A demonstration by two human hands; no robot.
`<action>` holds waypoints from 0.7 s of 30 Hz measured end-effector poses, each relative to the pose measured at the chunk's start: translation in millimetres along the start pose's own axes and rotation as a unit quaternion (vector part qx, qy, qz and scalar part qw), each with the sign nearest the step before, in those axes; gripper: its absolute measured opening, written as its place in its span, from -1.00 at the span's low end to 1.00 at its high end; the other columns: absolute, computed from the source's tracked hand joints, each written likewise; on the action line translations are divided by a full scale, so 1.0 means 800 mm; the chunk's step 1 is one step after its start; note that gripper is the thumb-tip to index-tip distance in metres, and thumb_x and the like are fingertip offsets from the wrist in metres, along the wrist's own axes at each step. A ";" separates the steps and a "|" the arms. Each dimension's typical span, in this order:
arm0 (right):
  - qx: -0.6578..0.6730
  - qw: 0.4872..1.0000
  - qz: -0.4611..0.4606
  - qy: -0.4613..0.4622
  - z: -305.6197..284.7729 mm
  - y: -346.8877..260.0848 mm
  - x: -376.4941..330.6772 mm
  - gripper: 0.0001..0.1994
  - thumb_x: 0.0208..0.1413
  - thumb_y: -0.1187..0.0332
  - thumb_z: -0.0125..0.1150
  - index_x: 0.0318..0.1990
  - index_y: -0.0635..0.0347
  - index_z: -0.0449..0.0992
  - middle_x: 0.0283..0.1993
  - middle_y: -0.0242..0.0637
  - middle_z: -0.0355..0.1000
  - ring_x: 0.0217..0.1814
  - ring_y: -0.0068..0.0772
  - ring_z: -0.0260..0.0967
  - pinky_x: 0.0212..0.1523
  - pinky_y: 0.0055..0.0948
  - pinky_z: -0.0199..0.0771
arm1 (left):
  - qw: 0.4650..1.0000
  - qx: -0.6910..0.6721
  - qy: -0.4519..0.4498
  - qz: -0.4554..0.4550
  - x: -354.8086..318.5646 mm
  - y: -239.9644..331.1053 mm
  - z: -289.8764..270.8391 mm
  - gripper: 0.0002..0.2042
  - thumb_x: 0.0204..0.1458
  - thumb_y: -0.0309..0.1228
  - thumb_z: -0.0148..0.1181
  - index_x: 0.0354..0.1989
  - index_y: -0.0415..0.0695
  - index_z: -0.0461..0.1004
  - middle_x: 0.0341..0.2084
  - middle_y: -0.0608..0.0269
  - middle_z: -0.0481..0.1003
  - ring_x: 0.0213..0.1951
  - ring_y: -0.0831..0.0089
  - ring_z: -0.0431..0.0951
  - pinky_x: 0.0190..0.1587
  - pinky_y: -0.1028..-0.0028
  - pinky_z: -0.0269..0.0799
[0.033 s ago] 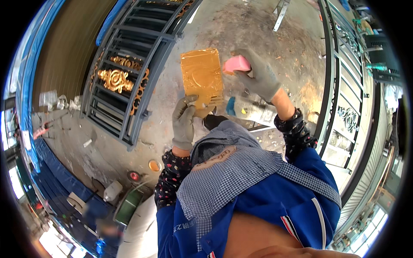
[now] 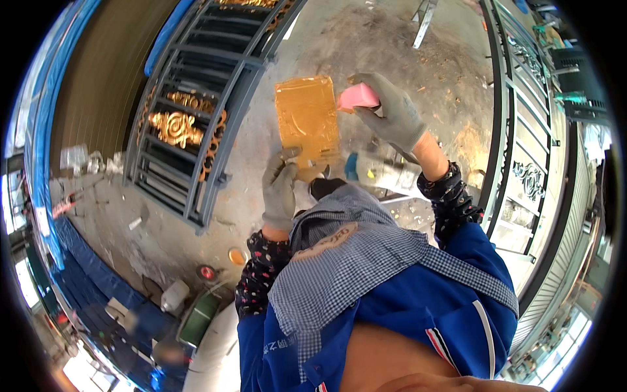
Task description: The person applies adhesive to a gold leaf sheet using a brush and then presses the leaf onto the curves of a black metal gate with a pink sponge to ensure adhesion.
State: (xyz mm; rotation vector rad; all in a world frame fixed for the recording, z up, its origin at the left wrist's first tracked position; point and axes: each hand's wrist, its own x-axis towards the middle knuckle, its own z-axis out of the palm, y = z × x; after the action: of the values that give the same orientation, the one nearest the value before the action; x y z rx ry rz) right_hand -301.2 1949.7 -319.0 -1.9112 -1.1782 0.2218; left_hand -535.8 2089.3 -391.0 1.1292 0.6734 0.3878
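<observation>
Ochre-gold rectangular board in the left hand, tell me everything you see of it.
The ochre-gold rectangular board is flat, with a glossy, smeared coating, a curved mark and pale, uneven edges; its base material cannot be told. It is held over the grey floor, long sides running up the view, its near left corner gripped by the grey-gloved left hand. A pink block is beside its right edge; contact is unclear.

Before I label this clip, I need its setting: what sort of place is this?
Probably a metal-finishing workshop: dark railings with gold ornaments, a stained floor, and a gold-coated panel in the gloved left hand.
</observation>
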 end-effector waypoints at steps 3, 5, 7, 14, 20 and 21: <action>-0.086 0.995 -0.026 -0.036 -0.014 0.019 0.061 -0.57 0.04 0.35 0.27 0.08 0.13 0.36 -0.05 -0.12 0.49 -0.09 0.02 0.50 -0.14 -0.20 0.53 | 0.998 -0.016 -0.060 -0.008 0.048 0.026 0.009 -0.72 0.20 -0.58 -0.08 0.04 -0.26 0.45 -0.28 0.28 0.47 -0.31 0.58 0.47 -0.27 0.60 0.38; -0.126 0.989 -0.036 -0.061 -0.021 0.030 0.084 -0.59 0.04 0.35 0.25 0.07 0.10 0.35 -0.04 -0.14 0.48 -0.08 0.06 0.49 -0.12 -0.14 0.51 | 0.995 -0.027 -0.089 -0.041 0.071 0.039 0.015 -0.72 0.21 -0.57 -0.08 0.05 -0.27 0.44 -0.23 0.22 0.49 -0.23 0.52 0.53 -0.18 0.57 0.45; -0.148 0.985 -0.045 -0.072 -0.031 0.038 0.101 -0.60 0.04 0.37 0.22 0.06 0.08 0.34 -0.04 -0.16 0.48 -0.07 0.08 0.48 -0.09 -0.09 0.48 | 0.992 -0.034 -0.109 -0.062 0.094 0.054 0.030 -0.73 0.20 -0.57 -0.07 0.04 -0.27 0.44 -0.22 0.23 0.49 -0.20 0.54 0.52 -0.15 0.57 0.44; -0.186 0.974 0.069 -0.105 -0.059 0.057 0.109 -0.61 0.02 0.38 0.20 0.05 0.05 0.37 -0.07 -0.17 0.48 -0.08 0.03 0.49 -0.09 -0.11 0.49 | 0.986 0.017 -0.159 -0.044 0.188 0.047 0.062 -0.72 0.17 -0.54 0.00 0.04 -0.24 0.49 -0.43 0.52 0.42 -0.52 0.80 0.21 -0.47 0.76 0.12; -0.209 0.968 0.133 -0.033 -0.072 0.048 0.092 -0.60 0.02 0.39 0.23 0.06 0.07 0.39 -0.06 -0.15 0.49 -0.05 0.02 0.49 -0.07 -0.13 0.50 | 0.965 -0.034 -0.238 -0.107 0.252 0.052 0.092 -0.71 0.17 -0.58 -0.03 0.05 -0.26 0.47 -0.24 0.33 0.49 -0.29 0.64 0.49 -0.19 0.63 0.46; -0.214 0.967 0.141 0.001 -0.078 0.047 0.092 -0.59 0.02 0.41 0.24 0.07 0.08 0.39 -0.05 -0.14 0.49 -0.03 0.01 0.49 -0.07 -0.15 0.50 | 0.957 -0.038 -0.259 -0.120 0.264 0.057 0.096 -0.71 0.17 -0.60 -0.04 0.05 -0.27 0.46 -0.17 0.29 0.50 -0.22 0.60 0.51 -0.09 0.58 0.47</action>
State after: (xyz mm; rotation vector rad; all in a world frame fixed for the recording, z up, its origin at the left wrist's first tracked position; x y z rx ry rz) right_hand -203.5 1965.9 -288.4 -2.4602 -1.0060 0.1226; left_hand -325.8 2180.9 -391.1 1.0030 0.3203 -0.0947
